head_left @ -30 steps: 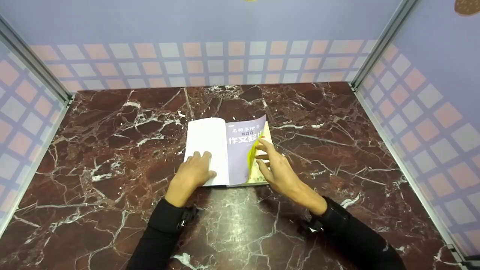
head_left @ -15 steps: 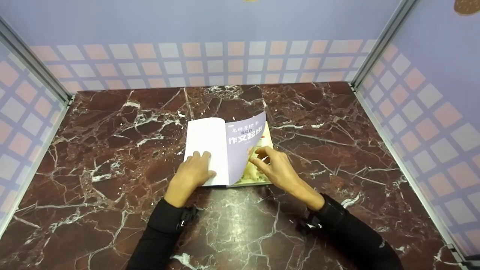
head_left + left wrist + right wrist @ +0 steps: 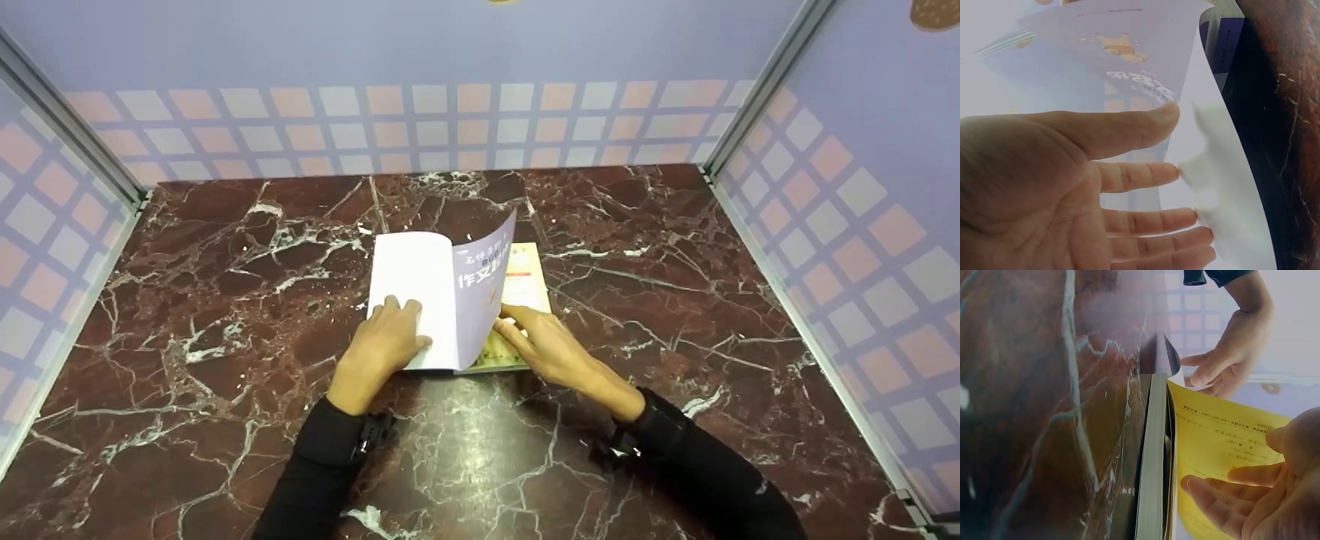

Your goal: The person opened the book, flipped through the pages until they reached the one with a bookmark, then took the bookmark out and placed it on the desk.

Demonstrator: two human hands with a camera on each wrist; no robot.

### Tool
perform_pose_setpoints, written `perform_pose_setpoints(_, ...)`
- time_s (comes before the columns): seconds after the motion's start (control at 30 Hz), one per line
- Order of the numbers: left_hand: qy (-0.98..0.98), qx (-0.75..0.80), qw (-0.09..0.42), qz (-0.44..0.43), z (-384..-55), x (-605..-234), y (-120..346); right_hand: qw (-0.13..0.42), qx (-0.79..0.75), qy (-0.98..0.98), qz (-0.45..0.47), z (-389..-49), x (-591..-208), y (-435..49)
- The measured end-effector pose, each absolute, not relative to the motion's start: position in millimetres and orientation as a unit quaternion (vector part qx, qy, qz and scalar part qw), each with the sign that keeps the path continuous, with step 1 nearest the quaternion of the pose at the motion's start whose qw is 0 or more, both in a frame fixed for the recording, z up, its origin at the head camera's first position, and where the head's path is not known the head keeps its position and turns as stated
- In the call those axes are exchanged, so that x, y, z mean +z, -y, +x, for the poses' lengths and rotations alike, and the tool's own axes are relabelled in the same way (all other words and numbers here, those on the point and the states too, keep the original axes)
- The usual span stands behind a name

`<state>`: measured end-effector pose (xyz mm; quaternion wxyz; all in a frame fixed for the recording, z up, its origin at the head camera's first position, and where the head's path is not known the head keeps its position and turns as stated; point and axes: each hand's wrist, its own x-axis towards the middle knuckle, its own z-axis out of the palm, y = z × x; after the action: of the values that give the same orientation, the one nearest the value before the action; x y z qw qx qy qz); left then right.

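An open book lies on the table, its blank white left page point(image 3: 415, 270) bulging slightly near the spine. My left hand point(image 3: 381, 339) rests on that page, with fingers extended in the left wrist view. A lilac leaf point(image 3: 474, 319) with white Chinese characters stands curved up from the spine. Its reverse is the yellow printed page point(image 3: 1224, 430) in the right wrist view. Against this yellow side lie the loosely bent fingers of my right hand point(image 3: 551, 343), thumb and fingers all showing in front of it. Beneath the leaf is a pale yellow illustrated page point(image 3: 527, 279).
The book sits mid-table on dark red marbled stone point(image 3: 652, 300) with white veins. Lilac panels with a pink and white check band point(image 3: 472, 124) enclose the back and both sides. Metal corner posts point(image 3: 765, 82) join the panels.
The lilac leaf has lifted and curled further leftward, uncovering more of the pale yellow page. My right hand has shifted left and slightly down with it. My left hand has stayed put.
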<state>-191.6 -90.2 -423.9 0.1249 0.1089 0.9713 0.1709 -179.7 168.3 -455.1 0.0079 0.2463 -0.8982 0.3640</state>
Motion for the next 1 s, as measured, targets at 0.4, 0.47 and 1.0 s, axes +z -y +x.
perform_pose_setpoints(0.4, -0.972, 0.183, 0.054, 0.135, -190, -416, 94, -0.042, 0.382, 0.868, 0.314, -175, -457, -165)
perform_pose_setpoints(0.47, -0.972, 0.186, 0.037, 0.14, -189, -414, 95, -0.06, 0.385, 0.864, 0.319, -175, -457, -165)
perform_pose_setpoints(1.0, -0.951, 0.225, -0.1, 0.187, -183, -395, 94, -0.086, 0.348, 0.85, 0.386, -170, -462, -158)
